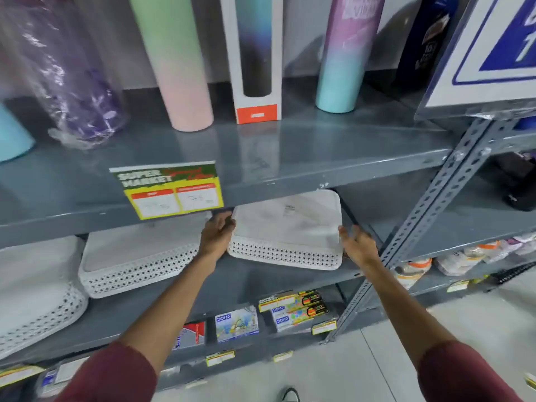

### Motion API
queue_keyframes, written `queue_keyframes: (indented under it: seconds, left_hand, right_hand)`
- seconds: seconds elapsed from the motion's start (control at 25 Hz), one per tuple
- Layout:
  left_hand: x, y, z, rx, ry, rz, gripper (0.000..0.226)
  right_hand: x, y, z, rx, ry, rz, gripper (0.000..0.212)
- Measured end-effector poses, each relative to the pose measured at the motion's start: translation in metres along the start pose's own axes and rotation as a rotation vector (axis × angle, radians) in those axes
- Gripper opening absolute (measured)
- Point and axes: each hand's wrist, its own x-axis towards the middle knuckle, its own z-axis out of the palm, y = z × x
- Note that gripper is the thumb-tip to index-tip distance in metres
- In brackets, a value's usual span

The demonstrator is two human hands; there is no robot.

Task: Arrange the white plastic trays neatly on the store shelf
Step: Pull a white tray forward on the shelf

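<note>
Three white plastic trays with perforated walls lie upside down on the middle grey shelf (255,281). The right tray (287,227) sits between my hands. My left hand (217,233) rests against its left edge, fingers curled on the rim. My right hand (358,242) is at its right edge with fingers spread, touching or just off the rim. A middle tray (136,256) lies to the left, and a third tray (37,285) is at the far left, partly cut off by the view.
The upper shelf (261,158) carries tall bottles and a boxed one, with a yellow price tag (171,190) on its front edge. A slotted metal upright (435,204) stands just right of my right hand. Small packets (237,323) fill the shelf below.
</note>
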Motion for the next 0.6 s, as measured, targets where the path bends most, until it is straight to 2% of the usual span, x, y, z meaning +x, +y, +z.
queue_keyframes:
  seconds: [0.08,0.12,0.2,0.28,0.48,0.52,0.6]
  left_hand:
    - [0.021,-0.001,0.018,-0.011,0.044,-0.033,0.013]
    - [0.03,-0.006,0.025,0.03,0.048,-0.056,0.025]
    - [0.043,-0.013,0.037,0.225,0.033,-0.163,0.04]
    - [0.046,-0.013,0.044,0.3,0.018,-0.219,0.043]
    - [0.046,-0.016,0.049,0.205,0.055,-0.273,0.051]
    - [0.043,-0.011,0.049,0.164,0.056,-0.275,0.052]
    - [0.035,0.004,0.052,0.088,0.061,-0.257,0.045]
  right_hand:
    - [0.019,0.003,-0.001,0.024,-0.07,0.135,0.087]
    - [0.026,0.004,0.002,0.056,-0.121,0.172,0.092]
    - [0.037,0.003,0.007,0.127,-0.234,0.231,0.086]
    - [0.044,0.005,0.012,0.088,-0.287,0.217,0.075]
    - [0.043,-0.003,0.007,-0.026,-0.241,0.055,0.049]
    - [0.046,-0.002,0.005,0.025,-0.196,0.013,0.049]
    - [0.046,-0.006,-0.003,0.154,-0.072,-0.052,0.063]
